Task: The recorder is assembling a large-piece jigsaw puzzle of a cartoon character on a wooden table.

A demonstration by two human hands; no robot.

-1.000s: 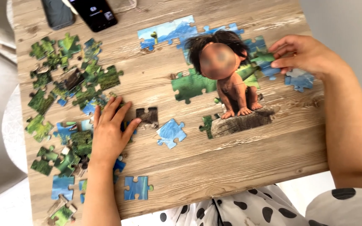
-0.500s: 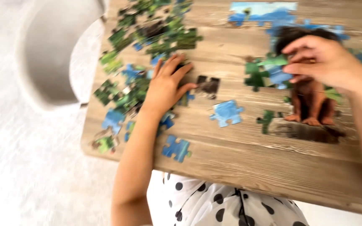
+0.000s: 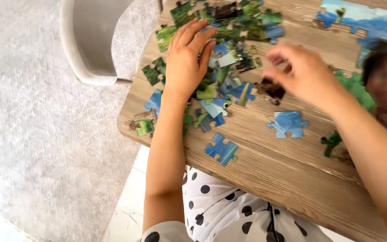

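Head view. The left hand (image 3: 187, 60) lies flat, fingers spread, on a heap of loose green and blue puzzle pieces (image 3: 229, 54) at the left end of the wooden surface (image 3: 269, 166). The right hand (image 3: 303, 74), blurred, hovers above the surface with its fingers narrowed around a dark puzzle piece (image 3: 272, 89) just right of the heap. A blue piece (image 3: 288, 124) and a blue-green piece (image 3: 221, 149) lie apart nearer the front edge. The partly assembled picture (image 3: 359, 22) occupies the far right. A grey chair (image 3: 90, 45) stands beside the surface.
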